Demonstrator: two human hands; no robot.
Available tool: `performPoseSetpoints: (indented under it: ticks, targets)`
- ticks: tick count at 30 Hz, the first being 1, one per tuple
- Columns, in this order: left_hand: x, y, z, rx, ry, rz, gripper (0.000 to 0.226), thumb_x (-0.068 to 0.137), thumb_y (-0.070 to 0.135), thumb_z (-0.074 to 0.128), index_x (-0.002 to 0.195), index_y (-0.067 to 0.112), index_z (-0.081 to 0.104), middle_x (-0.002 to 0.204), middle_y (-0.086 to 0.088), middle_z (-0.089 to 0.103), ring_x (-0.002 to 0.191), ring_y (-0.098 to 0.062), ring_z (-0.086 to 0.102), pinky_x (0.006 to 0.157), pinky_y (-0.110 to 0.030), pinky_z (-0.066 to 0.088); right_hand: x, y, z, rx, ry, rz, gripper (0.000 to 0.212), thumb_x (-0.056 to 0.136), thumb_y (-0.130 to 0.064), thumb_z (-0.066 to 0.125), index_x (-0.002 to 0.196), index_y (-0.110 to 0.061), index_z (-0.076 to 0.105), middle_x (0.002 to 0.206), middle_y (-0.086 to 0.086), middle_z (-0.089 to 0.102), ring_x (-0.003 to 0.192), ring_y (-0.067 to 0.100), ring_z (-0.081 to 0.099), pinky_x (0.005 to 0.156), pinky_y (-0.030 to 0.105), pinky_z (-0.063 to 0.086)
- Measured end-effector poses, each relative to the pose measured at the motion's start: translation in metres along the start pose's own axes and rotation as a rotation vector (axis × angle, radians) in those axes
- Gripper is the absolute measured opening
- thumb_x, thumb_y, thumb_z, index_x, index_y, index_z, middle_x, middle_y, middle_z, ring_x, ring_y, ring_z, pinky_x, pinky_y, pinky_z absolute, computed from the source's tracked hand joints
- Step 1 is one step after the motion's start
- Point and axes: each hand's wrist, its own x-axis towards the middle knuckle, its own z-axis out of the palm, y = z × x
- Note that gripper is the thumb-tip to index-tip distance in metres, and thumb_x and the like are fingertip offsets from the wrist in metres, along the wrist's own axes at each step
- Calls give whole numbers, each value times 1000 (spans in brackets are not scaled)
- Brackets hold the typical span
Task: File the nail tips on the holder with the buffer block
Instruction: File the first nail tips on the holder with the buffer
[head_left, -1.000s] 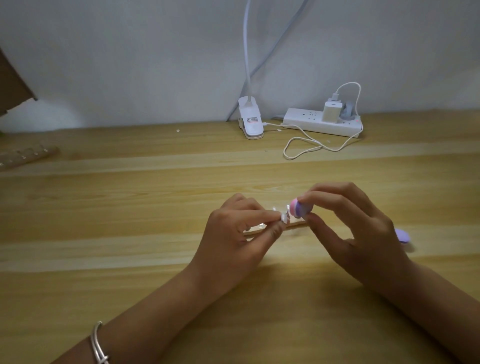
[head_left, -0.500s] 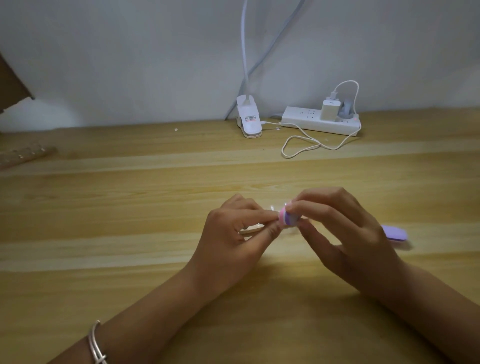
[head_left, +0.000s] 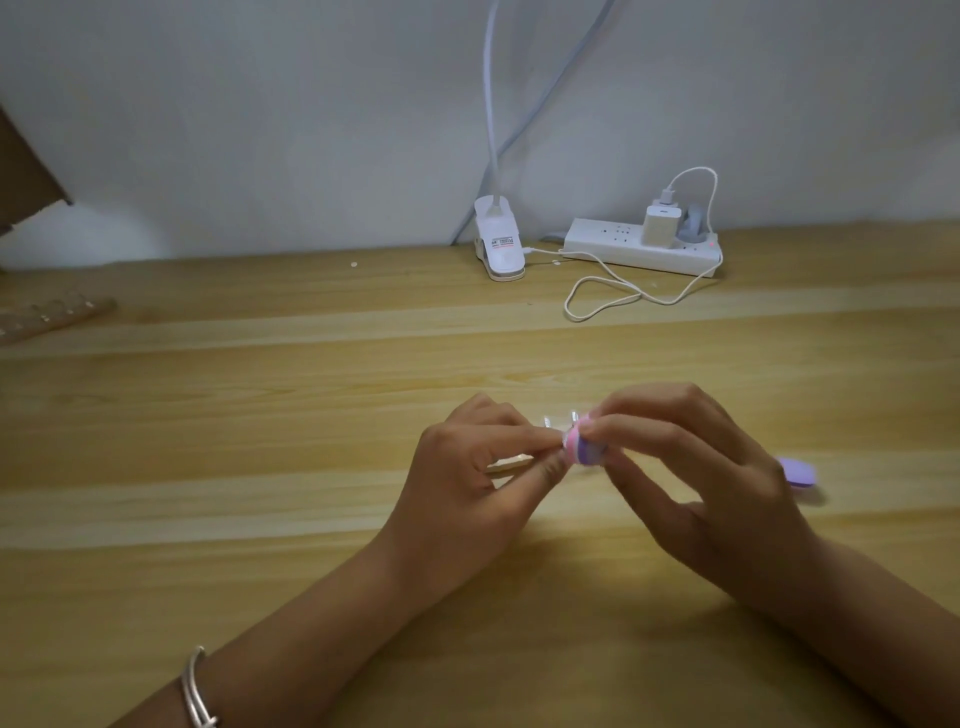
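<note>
Your right hand (head_left: 691, 467) pinches the buffer block (head_left: 584, 450) against the nail tips (head_left: 547, 420) at frame centre, and your left hand (head_left: 467, 483) pinches the holder (head_left: 510, 461) above the surface (head_left: 260, 519); excess pressure could snap a tip off.

Left hand (head_left: 467, 488) pinching, right hand (head_left: 717, 483) pinching, fingertips close

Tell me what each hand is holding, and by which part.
The right hand pinches the buffer block at its end; the left hand pinches the nail tip holder beside the block.
</note>
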Motion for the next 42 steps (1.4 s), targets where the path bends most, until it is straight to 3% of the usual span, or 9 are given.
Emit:
performPoseSetpoints:
  ticks: [6,11,16,21,26,31,34,37,42]
  targets:
    - [0,-1,-1,0,22,-34,13,83,19,71,91,16,80,71,8,66,73,-5,52,66,-18,37,2,13,-4,-84,-55,-1,15,91,4,66,104,4,73,102,16,69,93,31,67,87,36,52]
    - [-1,0,-1,-27,-7,-35,14,82,18,71,92,17,80,73,7,67,73,-8,52,66,-22,40,1,3,1,-32,-57,-74,21,94,3,66,114,-5,68,106,15,69,100,26,64,94,30,49]
    - [0,-2,-1,-108,4,-99,14,82,21,70,91,17,80,70,12,64,72,-6,52,62,-29,43,5,12,-4,-139,-51,-58,15,90,7,68,103,4,74,100,17,70,92,31,66,90,32,51]
    - [0,-2,-1,-170,-57,-62,13,84,22,71,93,18,80,72,5,67,71,-10,53,61,-29,42,0,1,0,-124,-61,-133,29,88,10,70,113,-3,71,106,17,70,100,31,65,92,35,52]
    - [1,-5,-2,-163,-32,-95,13,82,18,71,91,14,80,68,14,61,69,-4,50,61,-29,41,4,11,-6,-207,-47,-82,23,84,13,73,105,3,74,103,18,70,95,34,67,89,38,54]
    - [1,-3,-2,-137,-45,-31,15,84,26,71,94,20,79,70,13,63,69,-9,51,60,-32,43,0,0,1,-138,-55,-144,31,87,11,71,116,0,70,109,18,69,104,31,64,92,36,53]
    - [1,-5,-2,-141,-32,-56,13,82,20,73,94,19,80,68,16,61,67,-7,50,59,-35,43,4,9,-3,-212,-46,-81,23,86,13,71,107,5,74,104,18,70,96,33,66,88,39,54]
    - [1,-5,0,-208,-91,-64,12,83,18,73,92,17,80,70,7,65,66,-11,51,59,-34,43,3,8,-7,-179,-15,-52,23,86,10,71,107,3,73,102,18,69,95,31,66,91,34,52]
    - [-1,-4,0,-257,-140,-45,10,84,15,73,92,14,79,70,-1,67,65,-23,53,58,-33,43,1,3,-5,-216,-45,-109,29,86,12,69,113,3,72,106,21,69,101,35,66,92,38,53]
